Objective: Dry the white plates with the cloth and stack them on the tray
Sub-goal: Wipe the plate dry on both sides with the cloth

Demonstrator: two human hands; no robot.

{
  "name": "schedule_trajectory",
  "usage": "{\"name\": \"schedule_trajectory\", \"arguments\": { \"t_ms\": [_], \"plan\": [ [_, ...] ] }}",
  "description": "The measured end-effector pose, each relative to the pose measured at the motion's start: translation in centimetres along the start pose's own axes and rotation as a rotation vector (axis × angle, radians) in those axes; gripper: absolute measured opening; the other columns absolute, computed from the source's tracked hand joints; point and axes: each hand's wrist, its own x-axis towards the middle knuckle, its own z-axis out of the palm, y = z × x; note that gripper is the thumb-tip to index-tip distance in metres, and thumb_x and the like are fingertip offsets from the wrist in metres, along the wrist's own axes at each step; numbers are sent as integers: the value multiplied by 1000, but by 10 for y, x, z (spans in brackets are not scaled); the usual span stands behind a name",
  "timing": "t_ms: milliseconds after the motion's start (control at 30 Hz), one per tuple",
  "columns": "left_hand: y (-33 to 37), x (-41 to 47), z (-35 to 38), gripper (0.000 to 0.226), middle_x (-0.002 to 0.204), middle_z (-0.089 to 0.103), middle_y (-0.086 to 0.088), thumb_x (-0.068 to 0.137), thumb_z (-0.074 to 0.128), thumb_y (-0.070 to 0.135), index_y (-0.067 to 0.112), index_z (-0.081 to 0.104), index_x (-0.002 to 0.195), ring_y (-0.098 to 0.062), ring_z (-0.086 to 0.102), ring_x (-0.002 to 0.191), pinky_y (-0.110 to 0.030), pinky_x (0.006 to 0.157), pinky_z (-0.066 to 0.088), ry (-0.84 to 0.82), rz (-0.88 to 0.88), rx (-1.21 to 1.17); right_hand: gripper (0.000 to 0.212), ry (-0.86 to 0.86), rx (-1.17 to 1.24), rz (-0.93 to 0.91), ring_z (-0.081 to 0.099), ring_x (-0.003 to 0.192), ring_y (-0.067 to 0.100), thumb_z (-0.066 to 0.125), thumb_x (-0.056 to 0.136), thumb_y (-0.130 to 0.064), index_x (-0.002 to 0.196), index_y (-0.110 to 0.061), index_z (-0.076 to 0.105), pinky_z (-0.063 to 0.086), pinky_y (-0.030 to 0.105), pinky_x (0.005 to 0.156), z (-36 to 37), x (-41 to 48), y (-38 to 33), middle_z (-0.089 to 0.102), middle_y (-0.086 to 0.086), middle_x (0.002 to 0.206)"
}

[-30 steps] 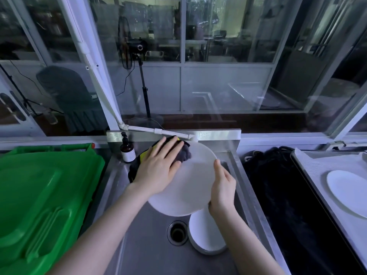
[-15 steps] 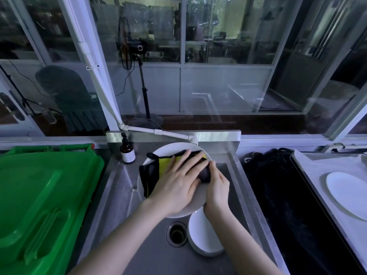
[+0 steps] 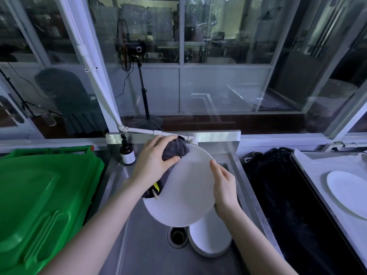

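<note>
Left hand, gripping the dark grey cloth, has slid away across the round white plate (right hand holds its rim).

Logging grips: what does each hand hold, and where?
Left hand grips the bunched cloth; right hand holds the white plate by its right rim.

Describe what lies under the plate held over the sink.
Below the held plate, the sink shows a drain and another white plate. That plate's far edge and the sink floor beyond are covered.
</note>
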Motion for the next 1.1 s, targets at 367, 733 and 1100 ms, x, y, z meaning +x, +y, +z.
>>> {"name": "schedule_trajectory", "arguments": {
  "t_ms": [367,733,1100],
  "plan": [
    [31,13,2,15,91,69,-4,71,59,-4,9,62,80,-29,63,100,-37,76,52,51,414,339,54,23,-61,30,37,71,18,52,100,-42,86,11,54,28,34,69,10,4,23,43,7,75],
    [37,-36,21,43,74,59,8,58,70,-3,16,70,97,-21,56,72,-34,75,43,-42,425,214,54,209,150,102,22,60,16,57,100,-35,62,-20,21,16,32,58,5,10,28,24,-3,59],
    [20,-10,1,82,161,16,2,71,64,13,35,38,146,-23,10,148,-53,119,15,-392,122,341,54,143,173,100,42,73,25,56,100,-39,83,12,50,31,40,70,0,6,24,47,13,78]
  ]
}}
